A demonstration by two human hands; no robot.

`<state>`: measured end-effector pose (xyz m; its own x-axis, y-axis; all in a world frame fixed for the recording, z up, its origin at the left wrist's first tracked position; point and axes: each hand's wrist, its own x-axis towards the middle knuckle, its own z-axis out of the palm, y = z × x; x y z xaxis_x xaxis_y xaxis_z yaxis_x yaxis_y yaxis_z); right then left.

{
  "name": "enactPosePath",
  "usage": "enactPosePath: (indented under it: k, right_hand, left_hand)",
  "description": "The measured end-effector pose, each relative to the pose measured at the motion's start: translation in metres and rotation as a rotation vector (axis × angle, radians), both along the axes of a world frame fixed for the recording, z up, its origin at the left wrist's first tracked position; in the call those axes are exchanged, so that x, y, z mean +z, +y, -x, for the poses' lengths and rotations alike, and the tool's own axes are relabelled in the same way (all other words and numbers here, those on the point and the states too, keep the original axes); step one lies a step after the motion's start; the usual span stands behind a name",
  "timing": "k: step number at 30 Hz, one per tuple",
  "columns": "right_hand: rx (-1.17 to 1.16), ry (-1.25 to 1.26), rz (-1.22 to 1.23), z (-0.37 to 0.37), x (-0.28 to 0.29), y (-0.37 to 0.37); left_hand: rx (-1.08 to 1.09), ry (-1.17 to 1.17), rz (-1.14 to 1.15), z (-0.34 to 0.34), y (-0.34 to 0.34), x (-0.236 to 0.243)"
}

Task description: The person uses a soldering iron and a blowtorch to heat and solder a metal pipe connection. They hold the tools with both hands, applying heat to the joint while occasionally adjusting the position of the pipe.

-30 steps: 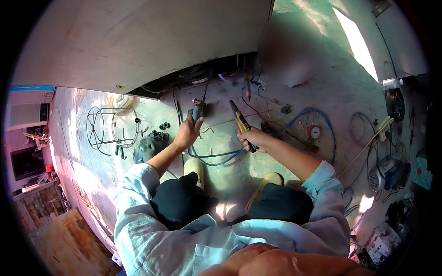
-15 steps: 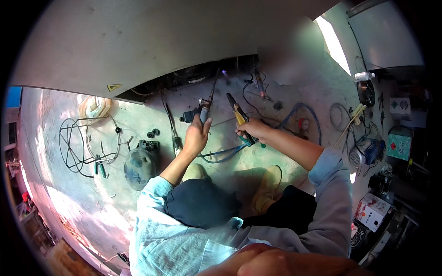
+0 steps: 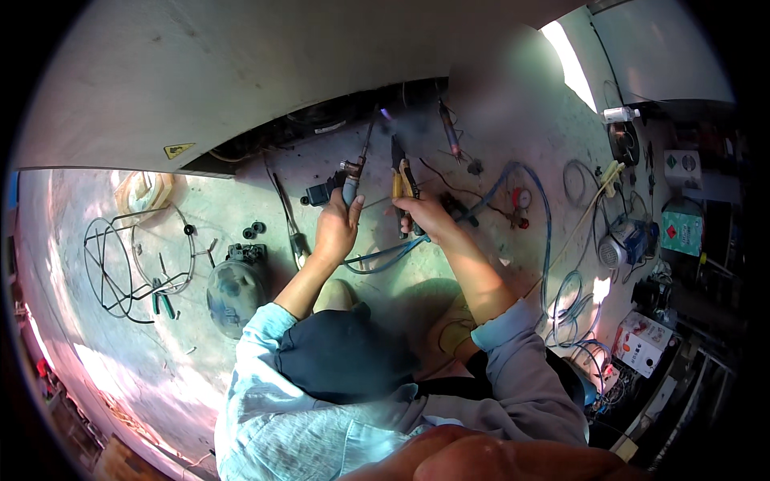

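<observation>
My left hand (image 3: pixel 335 228) is closed around the handle of a gas torch (image 3: pixel 350 183), whose thin tube points up toward a dark opening (image 3: pixel 313 127) along the bottom of a large metal cabinet (image 3: pixel 241 72). A small violet flame (image 3: pixel 386 114) burns by the torch tip. In my right hand (image 3: pixel 425 215) are yellow-and-black pliers (image 3: pixel 399 183), jaws pointing up just below the flame. Whether the jaws grip anything is too blurred to tell. A blue hose (image 3: pixel 385 263) passes below both hands.
A dark rounded compressor (image 3: pixel 235 297) stands left of my left arm, beside a black wire frame (image 3: pixel 108 268) and green-handled pliers (image 3: pixel 163 301). Right of my hands lie a pressure gauge (image 3: pixel 521 198) and a red-ended tool (image 3: pixel 449 132). A blue pump (image 3: pixel 630 243) and boxes (image 3: pixel 683 232) stand farther right.
The pliers have swung more upright and moved up and left, nearer the flame. My right forearm has come inward. The torch stays in my left hand with its flame still lit.
</observation>
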<state>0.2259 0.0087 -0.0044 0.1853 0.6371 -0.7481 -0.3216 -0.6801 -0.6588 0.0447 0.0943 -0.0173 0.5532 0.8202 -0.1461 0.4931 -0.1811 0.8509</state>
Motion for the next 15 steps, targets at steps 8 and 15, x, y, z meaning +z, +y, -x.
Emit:
enactPosePath:
  k: [8, 15]
  right_hand:
    - [-0.112, 0.039, 0.010, 0.015, -0.002, 0.006]
    - [-0.148, 0.074, -0.001, 0.012, -0.009, 0.008]
  left_hand:
    - [0.022, 0.022, 0.056, -0.001, -0.004, 0.000]
    - [0.042, 0.000, 0.016, 0.001, -0.003, -0.002]
